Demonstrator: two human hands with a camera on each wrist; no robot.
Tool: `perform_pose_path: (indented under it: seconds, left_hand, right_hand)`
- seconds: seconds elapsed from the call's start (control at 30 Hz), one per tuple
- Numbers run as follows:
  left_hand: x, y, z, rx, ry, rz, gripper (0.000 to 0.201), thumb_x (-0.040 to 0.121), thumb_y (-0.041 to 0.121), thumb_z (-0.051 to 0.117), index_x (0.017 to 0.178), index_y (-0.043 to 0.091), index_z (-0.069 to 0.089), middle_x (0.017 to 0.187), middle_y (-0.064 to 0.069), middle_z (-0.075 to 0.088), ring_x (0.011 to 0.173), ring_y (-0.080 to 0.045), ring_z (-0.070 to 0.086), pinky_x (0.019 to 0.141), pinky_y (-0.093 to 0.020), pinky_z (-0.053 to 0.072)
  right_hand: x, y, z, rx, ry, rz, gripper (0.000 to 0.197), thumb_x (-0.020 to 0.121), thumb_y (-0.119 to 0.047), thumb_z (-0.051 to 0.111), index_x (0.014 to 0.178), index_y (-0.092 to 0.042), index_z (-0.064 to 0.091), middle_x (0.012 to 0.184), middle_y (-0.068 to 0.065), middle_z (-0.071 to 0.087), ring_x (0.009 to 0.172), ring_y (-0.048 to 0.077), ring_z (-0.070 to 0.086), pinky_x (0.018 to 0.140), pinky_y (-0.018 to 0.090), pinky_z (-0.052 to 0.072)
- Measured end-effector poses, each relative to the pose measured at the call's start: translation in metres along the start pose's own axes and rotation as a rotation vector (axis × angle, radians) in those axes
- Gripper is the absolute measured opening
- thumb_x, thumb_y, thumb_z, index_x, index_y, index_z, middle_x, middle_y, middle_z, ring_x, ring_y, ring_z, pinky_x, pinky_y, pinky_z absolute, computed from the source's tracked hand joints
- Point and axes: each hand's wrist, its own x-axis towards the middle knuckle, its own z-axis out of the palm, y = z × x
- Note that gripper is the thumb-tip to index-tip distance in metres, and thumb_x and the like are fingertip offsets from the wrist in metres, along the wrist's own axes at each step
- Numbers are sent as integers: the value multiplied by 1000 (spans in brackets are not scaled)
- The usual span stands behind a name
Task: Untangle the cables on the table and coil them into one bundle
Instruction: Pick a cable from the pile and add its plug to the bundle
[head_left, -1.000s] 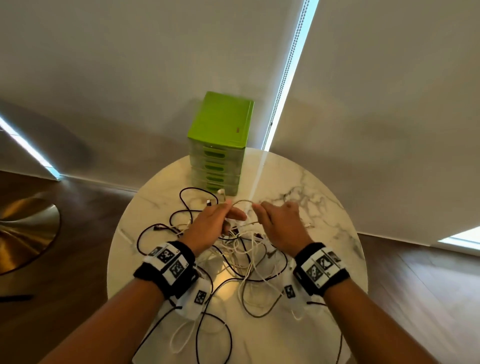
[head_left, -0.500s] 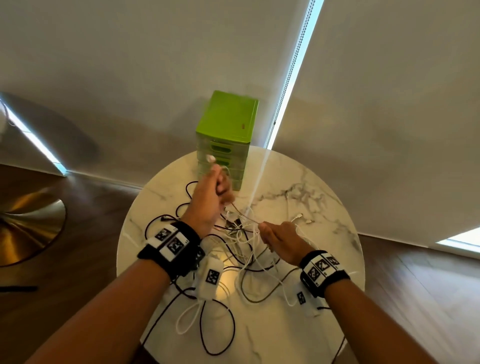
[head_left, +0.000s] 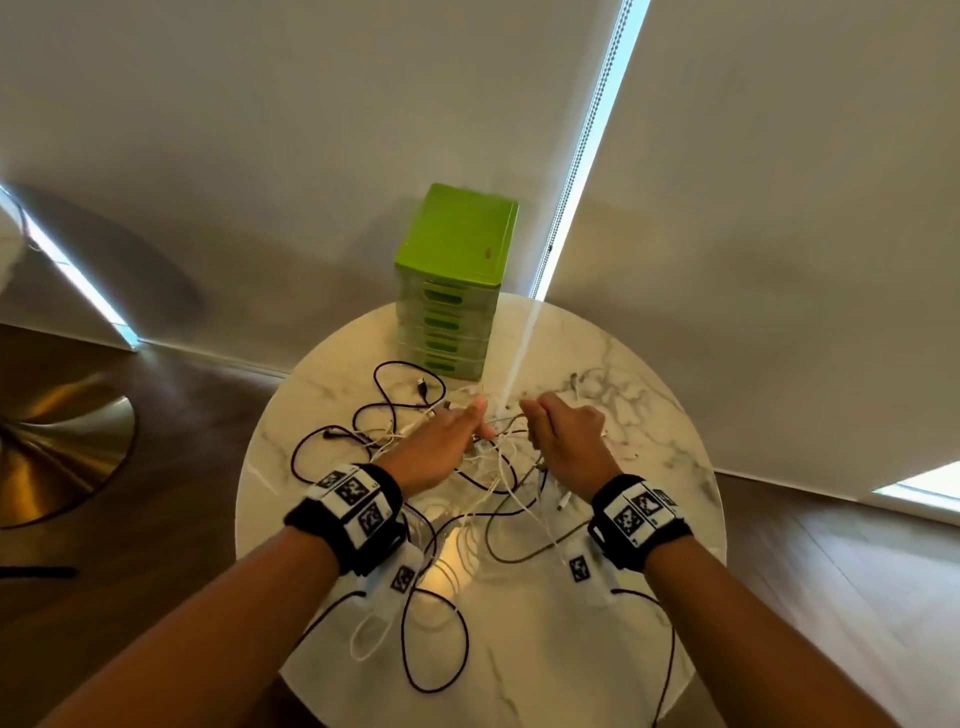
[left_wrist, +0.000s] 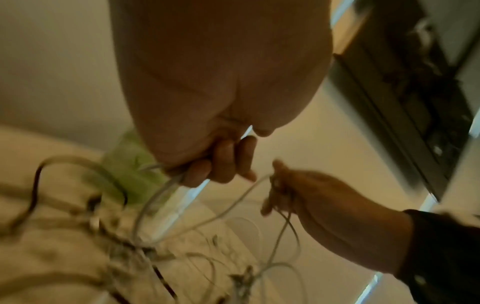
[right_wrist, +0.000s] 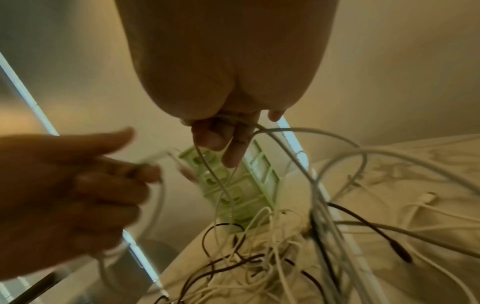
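Note:
A tangle of white and black cables (head_left: 501, 480) lies in the middle of the round marble table (head_left: 660, 431). My left hand (head_left: 441, 441) hovers over the tangle's far side, its fingers curled round a white cable (left_wrist: 153, 199). Just to its right, my right hand (head_left: 563, 441) pinches thin white cables (right_wrist: 309, 131) that run down into the heap. The hands are a few centimetres apart, and a thin strand stretches between them. Black loops (head_left: 436, 642) trail toward the near edge, and more black loops (head_left: 311, 441) lie to the left.
A green drawer unit (head_left: 457, 280) stands at the table's far edge, just behind my hands. A loose black plug (head_left: 422, 385) lies in front of it. Wooden floor surrounds the table, and a brass disc (head_left: 57, 441) sits on the floor at left.
My left hand, raised toward the drawer unit half a second ago, has come back down next to the right hand. The right hand has moved forward, away from me.

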Motion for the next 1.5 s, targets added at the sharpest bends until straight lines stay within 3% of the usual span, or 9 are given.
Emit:
perform_pose_path:
  seconds: [0.1, 0.27, 0.67, 0.73, 0.87, 1.1, 1.33, 1.43, 1.5]
  left_hand:
    - [11, -2, 17, -352, 3, -81, 60, 105, 62, 27, 83, 24, 67, 64, 5, 42, 56, -12, 37, 56, -29, 30]
    - [23, 10, 24, -521, -7, -109, 34, 107, 31, 46, 75, 20, 48, 59, 5, 30, 50, -11, 24, 50, -28, 21]
    - [13, 35, -63, -320, 443, 126, 29, 108, 36, 35, 85, 21, 45, 69, 6, 38, 59, -10, 35, 57, -30, 32]
    - [7, 34, -62, -174, 397, 209, 24, 109, 35, 35, 97, 16, 44, 75, 2, 36, 61, -11, 34, 56, -30, 32]
    - [-2, 43, -35, -152, 264, 285, 22, 111, 32, 34, 101, 14, 43, 76, 1, 37, 63, -11, 35, 59, -30, 35]
    - [10, 71, 35, -181, -56, 310, 22, 110, 33, 39, 96, 20, 49, 77, 3, 43, 62, -8, 36, 59, -25, 33]
    - [16, 79, 115, 100, -318, 394, 28, 108, 42, 41, 92, 19, 47, 78, 2, 46, 67, -12, 42, 71, -38, 41]
    - [7, 90, 160, 154, -413, 433, 34, 108, 42, 42, 94, 11, 47, 78, -3, 46, 68, -15, 43, 70, -42, 42]
    - [0, 97, 182, 164, -457, 463, 31, 108, 38, 42, 93, 12, 48, 77, -2, 47, 67, -14, 44, 69, -36, 41]
  right_hand:
    - [-9, -14, 3, 95, -97, -90, 28, 106, -42, 36, 91, -25, 51, 64, -10, 58, 64, 14, 56, 90, 47, 42]
    - [-24, -11, 0, 325, -187, -86, 25, 107, -39, 43, 91, -24, 56, 73, -1, 62, 66, 12, 59, 65, 27, 47]
    - [-33, 84, -4, 40, -445, 212, 47, 104, -61, 27, 95, -29, 61, 71, -6, 66, 77, 19, 63, 92, 47, 48]
    - [-23, 77, -8, 59, -417, 207, 46, 105, -55, 32, 92, -26, 66, 79, -5, 71, 81, 17, 67, 93, 48, 50]
    - [-11, 49, -20, 116, -307, 134, 31, 106, -34, 46, 126, -19, 65, 113, 0, 73, 107, 20, 66, 99, 38, 50]
    - [-69, 61, -67, 297, -269, 211, 22, 93, -14, 65, 111, -27, 62, 89, -9, 78, 94, 11, 72, 90, 35, 54]
    - [-191, 81, -116, 229, -182, 221, 62, 81, -9, 80, 136, -27, 56, 136, -14, 58, 128, -6, 48, 103, 11, 34]
    - [-212, 55, -122, 274, -122, 185, 65, 85, -25, 81, 141, -22, 49, 119, -11, 68, 120, 3, 59, 106, 15, 39]
    - [-221, 43, -122, 346, -4, 241, 43, 93, -38, 70, 130, -25, 52, 91, -1, 69, 91, 10, 68, 89, 24, 52]
